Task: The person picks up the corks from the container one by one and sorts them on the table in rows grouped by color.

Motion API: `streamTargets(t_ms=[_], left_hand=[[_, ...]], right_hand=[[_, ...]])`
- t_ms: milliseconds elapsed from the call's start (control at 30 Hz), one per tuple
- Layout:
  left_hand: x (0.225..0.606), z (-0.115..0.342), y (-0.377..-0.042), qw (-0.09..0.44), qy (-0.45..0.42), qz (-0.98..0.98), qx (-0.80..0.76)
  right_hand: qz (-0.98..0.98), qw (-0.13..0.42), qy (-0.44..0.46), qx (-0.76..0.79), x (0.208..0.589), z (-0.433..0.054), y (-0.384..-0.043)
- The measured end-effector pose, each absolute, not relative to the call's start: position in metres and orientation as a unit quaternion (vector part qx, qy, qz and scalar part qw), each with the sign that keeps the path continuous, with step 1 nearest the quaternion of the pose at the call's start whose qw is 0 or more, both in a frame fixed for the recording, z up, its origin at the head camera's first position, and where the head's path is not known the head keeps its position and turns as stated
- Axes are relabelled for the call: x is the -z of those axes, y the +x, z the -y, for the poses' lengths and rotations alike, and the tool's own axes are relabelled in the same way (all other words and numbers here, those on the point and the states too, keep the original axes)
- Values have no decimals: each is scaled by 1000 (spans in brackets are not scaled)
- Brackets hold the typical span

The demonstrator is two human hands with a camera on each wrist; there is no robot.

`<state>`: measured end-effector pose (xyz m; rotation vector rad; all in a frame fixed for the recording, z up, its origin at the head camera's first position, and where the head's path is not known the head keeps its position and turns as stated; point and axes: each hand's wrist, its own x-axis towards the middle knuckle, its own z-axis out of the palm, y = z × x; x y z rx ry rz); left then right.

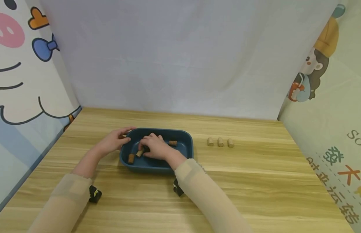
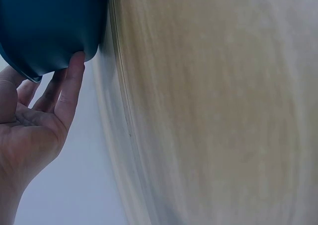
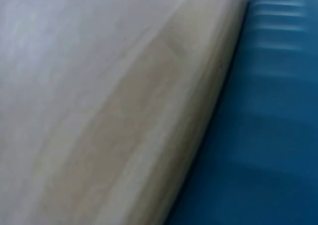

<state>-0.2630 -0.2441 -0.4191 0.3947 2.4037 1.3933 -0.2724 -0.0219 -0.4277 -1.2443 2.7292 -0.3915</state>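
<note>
My left hand (image 1: pixel 114 141) holds the left end of a dark blue rectangular tray (image 1: pixel 157 169), thumb at the rim and fingers against the outer wall. In the left wrist view, that hand's fingers (image 2: pixel 72 88) lie along the tray's (image 2: pixel 54 26) outside. My right hand (image 1: pixel 157 147) reaches down inside the tray with bent fingers, its fingertips at a light cork (image 1: pixel 139 153). Beside it stands a browner cork (image 1: pixel 131 158); another brown cork (image 1: pixel 173 142) lies behind the right hand. The right wrist view shows only the tray's wall (image 3: pixel 258 135) and tabletop, not the hand.
Three light corks (image 1: pixel 220 142) stand in a row on the wooden table (image 1: pixel 256 174), right of the tray. A pale cloth (image 1: pixel 180 64) hangs behind the table's far edge. Printed sheets flank both sides. Black wrist devices (image 1: pixel 95 194) sit at both sleeves.
</note>
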Motion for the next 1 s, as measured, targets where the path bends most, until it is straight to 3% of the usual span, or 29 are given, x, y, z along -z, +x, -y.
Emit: streamTargets(t_ms=[1000], left_hand=[[419, 246, -262, 163, 141, -848, -484]], right_hand=[[-897, 27, -416, 147, 406, -9, -276]])
